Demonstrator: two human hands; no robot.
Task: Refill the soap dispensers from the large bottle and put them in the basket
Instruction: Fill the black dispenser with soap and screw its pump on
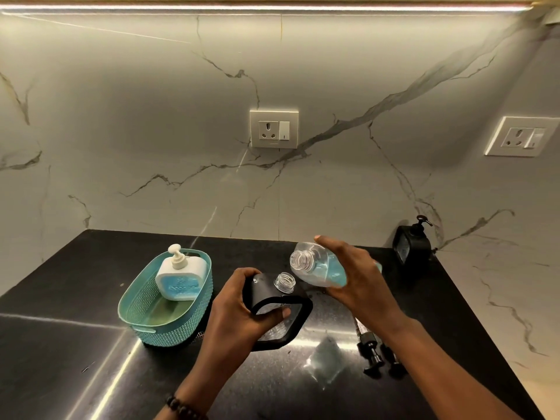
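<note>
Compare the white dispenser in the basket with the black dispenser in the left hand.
The white dispenser has its pump on; the black dispenser has an open neck. The white one shows blue liquid and leans in the basket; the black one looks empty, gripped by the left hand. Both are squarish.

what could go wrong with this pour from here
1. The large bottle in the right hand is tipped, its open mouth beside rather than over the black dispenser's narrow neck, so soap may spill onto the counter.
2. The left hand holds the dispenser tilted, so it may overflow early.
3. The loose pump lies under the right forearm and could be knocked.
</note>
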